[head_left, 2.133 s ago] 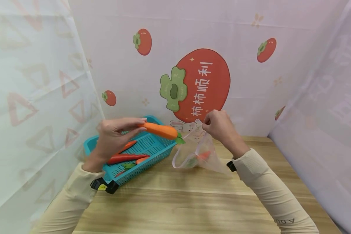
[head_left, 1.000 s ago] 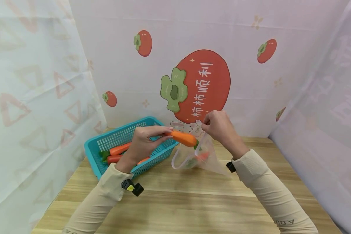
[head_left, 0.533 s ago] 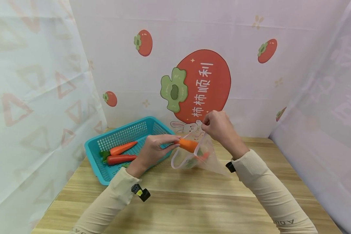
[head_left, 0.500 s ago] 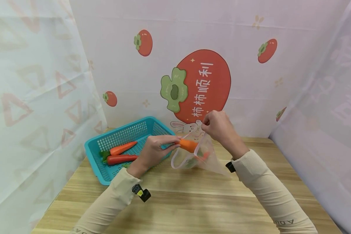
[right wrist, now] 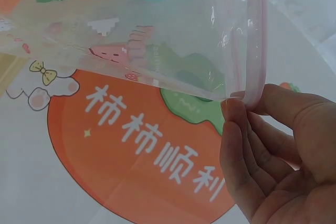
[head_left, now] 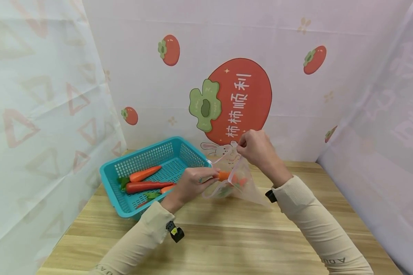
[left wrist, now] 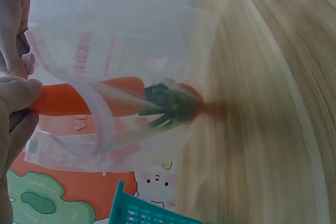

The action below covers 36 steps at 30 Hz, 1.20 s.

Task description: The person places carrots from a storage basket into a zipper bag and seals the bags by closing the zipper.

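Note:
My left hand point(head_left: 194, 184) pinches the narrow end of an orange carrot point(left wrist: 63, 99) between thumb and fingers. The carrot's green leafy end points into a clear zip bag point(head_left: 252, 193), and most of its body lies past the bag's mouth. Another orange-red vegetable point(head_left: 242, 181) shows blurred through the plastic. At the bag's upper corner, my right hand point(head_left: 260, 149) pinches the rim with thumb and index finger, keeping the mouth spread. In the right wrist view, printed pictures show on the bag point(right wrist: 199, 35), and the right hand's other fingers are curled loosely.
A blue perforated basket point(head_left: 106, 183) stands to the left, holding a carrot point(head_left: 145, 173), a long red pepper point(head_left: 148, 186) and other vegetables. The wooden table point(head_left: 227, 244) extends in front. A printed cloth backdrop point(head_left: 141, 76) stands behind, with cloth sides left and right.
My left hand has moved right and down from above the basket, carrying the carrot into the bag's mouth. The right hand has kept its hold on the rim in the same spot.

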Each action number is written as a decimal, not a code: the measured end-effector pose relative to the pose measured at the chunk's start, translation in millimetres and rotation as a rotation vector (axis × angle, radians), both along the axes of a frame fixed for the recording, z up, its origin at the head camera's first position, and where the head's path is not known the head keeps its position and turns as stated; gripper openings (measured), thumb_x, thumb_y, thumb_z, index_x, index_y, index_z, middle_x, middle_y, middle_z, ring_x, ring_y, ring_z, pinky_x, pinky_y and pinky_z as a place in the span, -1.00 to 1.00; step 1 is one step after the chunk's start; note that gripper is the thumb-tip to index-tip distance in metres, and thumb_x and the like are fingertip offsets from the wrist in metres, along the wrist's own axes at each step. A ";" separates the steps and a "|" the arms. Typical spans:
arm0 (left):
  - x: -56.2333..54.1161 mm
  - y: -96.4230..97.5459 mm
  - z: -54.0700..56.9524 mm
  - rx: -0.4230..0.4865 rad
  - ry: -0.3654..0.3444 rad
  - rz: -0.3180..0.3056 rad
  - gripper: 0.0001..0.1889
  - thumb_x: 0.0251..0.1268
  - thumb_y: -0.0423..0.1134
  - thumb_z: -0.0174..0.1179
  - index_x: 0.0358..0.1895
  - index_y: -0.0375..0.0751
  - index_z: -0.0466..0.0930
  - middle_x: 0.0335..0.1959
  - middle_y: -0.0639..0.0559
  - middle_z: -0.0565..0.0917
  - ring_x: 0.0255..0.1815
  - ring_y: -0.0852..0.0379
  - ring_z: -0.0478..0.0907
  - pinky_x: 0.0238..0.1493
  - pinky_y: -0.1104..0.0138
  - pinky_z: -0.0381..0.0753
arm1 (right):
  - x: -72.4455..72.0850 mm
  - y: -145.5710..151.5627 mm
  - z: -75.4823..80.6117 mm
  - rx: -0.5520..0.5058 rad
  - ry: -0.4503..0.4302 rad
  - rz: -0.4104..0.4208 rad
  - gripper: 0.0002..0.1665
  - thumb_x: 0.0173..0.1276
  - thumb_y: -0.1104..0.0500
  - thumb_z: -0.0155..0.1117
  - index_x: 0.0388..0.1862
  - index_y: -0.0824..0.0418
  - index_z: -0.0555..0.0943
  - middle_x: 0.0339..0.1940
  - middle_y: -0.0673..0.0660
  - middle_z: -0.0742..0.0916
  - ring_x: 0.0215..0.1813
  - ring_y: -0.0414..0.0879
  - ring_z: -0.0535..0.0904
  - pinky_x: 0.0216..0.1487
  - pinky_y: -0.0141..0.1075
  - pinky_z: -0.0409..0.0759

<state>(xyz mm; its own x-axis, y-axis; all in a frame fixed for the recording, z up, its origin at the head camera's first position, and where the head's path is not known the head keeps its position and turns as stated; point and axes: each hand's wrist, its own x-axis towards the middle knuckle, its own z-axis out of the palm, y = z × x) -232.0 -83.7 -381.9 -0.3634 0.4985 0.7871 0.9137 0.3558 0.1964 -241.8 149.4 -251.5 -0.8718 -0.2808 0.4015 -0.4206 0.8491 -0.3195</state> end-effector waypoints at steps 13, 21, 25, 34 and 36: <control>-5.9 -13.4 8.6 0.040 -0.095 0.005 -0.79 0.28 -0.36 0.49 -0.04 -0.25 0.85 -0.13 -0.06 0.88 -0.13 0.11 0.86 -0.04 0.31 0.82 | -2.0 3.2 -1.5 -0.002 -0.010 -0.001 -0.85 0.37 0.30 0.40 -0.38 0.27 0.85 -0.39 0.17 0.86 -0.40 -0.01 0.74 -0.34 -0.15 0.73; -12.8 -43.2 31.5 -0.036 -0.353 0.123 -0.80 0.41 -0.31 0.40 0.02 -0.26 0.82 -0.06 -0.13 0.86 -0.09 0.06 0.84 0.03 0.20 0.83 | -2.2 6.3 1.1 0.000 -0.002 -0.003 -0.84 0.36 0.30 0.38 -0.40 0.27 0.84 -0.39 0.17 0.85 -0.39 -0.02 0.74 -0.32 -0.14 0.74; -16.1 -57.1 39.1 -0.108 -0.420 0.201 -0.78 0.42 -0.29 0.39 0.06 -0.25 0.81 -0.02 -0.13 0.85 -0.04 0.01 0.84 0.08 0.13 0.82 | -1.8 7.0 1.1 0.002 -0.003 -0.010 -0.84 0.36 0.29 0.39 -0.40 0.26 0.84 -0.39 0.16 0.85 -0.39 -0.02 0.74 -0.32 -0.15 0.74; -20.6 -89.2 39.5 -0.260 -0.585 0.316 -0.73 0.44 -0.27 0.36 0.11 -0.28 0.77 0.05 -0.19 0.82 0.04 -0.07 0.81 0.13 0.03 0.79 | -1.9 7.3 -1.4 0.014 -0.016 -0.005 -0.82 0.36 0.31 0.37 -0.41 0.25 0.84 -0.40 0.16 0.85 -0.40 -0.02 0.73 -0.32 -0.14 0.74; -21.2 -95.9 37.4 -0.288 -0.609 0.323 -0.73 0.44 -0.29 0.36 0.11 -0.31 0.76 0.05 -0.23 0.82 0.04 -0.10 0.81 0.12 0.01 0.79 | -1.7 7.6 -2.0 0.012 -0.023 -0.005 -0.82 0.37 0.31 0.36 -0.40 0.25 0.84 -0.39 0.17 0.86 -0.39 -0.01 0.74 -0.30 -0.12 0.74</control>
